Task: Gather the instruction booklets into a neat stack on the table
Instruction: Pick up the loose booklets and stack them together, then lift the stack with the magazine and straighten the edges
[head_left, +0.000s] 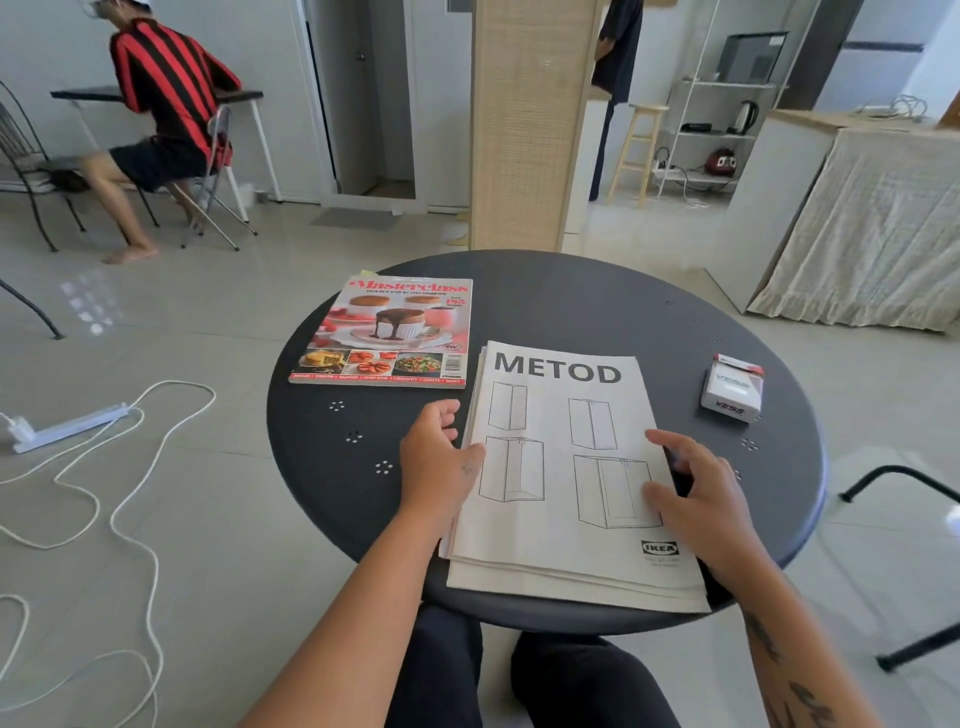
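A pile of white instruction booklets (566, 426) lies on the round dark table (597, 306), the top one printed METOD with cabinet drawings. The lower booklets stick out a little at the near edge and the left side. My left hand (441, 462) rests against the pile's left edge, fingers curled along it. My right hand (696, 488) lies at the right edge, thumb and fingertips on the top cover. Neither hand lifts anything.
A colourful cookbook magazine (384, 332) lies at the table's back left, next to the pile. A small white and red box (732, 387) sits at the right. A power strip with cable (67, 426) lies on the floor to the left. A person in a striped shirt (166, 104) sits far back left.
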